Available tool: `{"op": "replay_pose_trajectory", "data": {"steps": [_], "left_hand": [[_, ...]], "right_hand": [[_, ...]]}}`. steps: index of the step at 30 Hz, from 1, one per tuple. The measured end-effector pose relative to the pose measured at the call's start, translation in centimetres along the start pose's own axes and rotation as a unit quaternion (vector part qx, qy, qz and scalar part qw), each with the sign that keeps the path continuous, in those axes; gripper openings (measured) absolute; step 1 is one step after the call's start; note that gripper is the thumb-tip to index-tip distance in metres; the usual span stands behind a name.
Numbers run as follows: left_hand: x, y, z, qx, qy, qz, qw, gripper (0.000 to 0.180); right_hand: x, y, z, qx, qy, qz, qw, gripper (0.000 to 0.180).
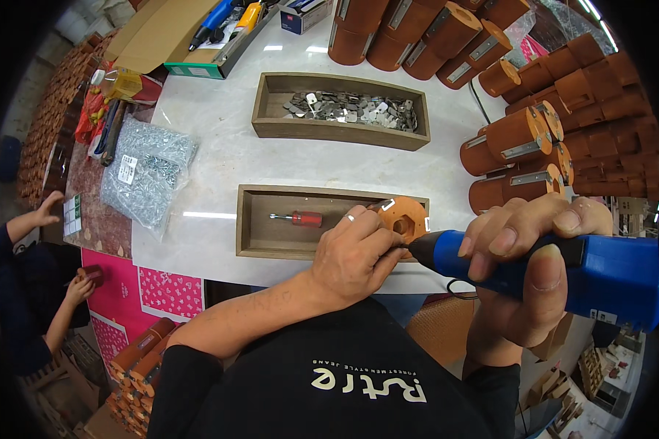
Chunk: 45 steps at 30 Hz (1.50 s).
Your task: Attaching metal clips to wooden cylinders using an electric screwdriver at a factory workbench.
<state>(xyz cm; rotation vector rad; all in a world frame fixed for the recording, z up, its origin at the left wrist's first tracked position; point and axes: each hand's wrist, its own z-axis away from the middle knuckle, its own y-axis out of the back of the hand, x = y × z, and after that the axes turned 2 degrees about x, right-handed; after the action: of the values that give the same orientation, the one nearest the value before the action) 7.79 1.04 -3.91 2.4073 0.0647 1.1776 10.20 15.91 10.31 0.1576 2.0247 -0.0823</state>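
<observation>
L hand (355, 256): closed round orange wood piece (405, 218), pinning it at near-right corner of near tray (250, 219).
R hand (534, 252): full fist on blue driver (600, 274), tip at piece.
Risk: tip may slip → L fingers (377, 238) close by.
Risk 2: piece may twist if hold is weak.
Tray: red screwdriver (298, 218) inside, apart from piece.

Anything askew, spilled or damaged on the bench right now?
Nothing stands out. The metal plates stay inside the far wooden tray, the red-handled screwdriver lies in the near tray, and the bag of screws looks closed. Both hands grip firmly: the left hand an orange wooden piece, the right hand a blue power screwdriver.
</observation>
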Motion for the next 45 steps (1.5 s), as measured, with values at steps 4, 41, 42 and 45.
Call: {"op": "replay_pose_trajectory", "data": {"steps": [4, 41, 42, 45], "left_hand": [[-0.2, 0.0, 0.0, -0.009, -0.002, -0.001, 1.0, 0.018], [0.7, 0.6, -0.4, -0.053, 0.078, 0.043, 0.995, 0.026], [0.7, 0.7, -0.5, -0.055, 0.078, 0.041, 0.995, 0.026], [0.7, 0.8, -0.6, -0.072, 0.08, 0.035, 0.994, 0.028]], "right_hand": [[-0.1, -0.7, 0.0, 0.007, 0.005, 0.013, 1.0, 0.032], [0.9, -1.1, -0.9, -0.052, 0.001, 0.016, 0.999, 0.035], [1.0, -1.1, -0.9, -0.05, 0.002, 0.012, 0.999, 0.035], [1.2, -0.9, -0.8, -0.043, 0.004, 0.01, 0.999, 0.035]]}}
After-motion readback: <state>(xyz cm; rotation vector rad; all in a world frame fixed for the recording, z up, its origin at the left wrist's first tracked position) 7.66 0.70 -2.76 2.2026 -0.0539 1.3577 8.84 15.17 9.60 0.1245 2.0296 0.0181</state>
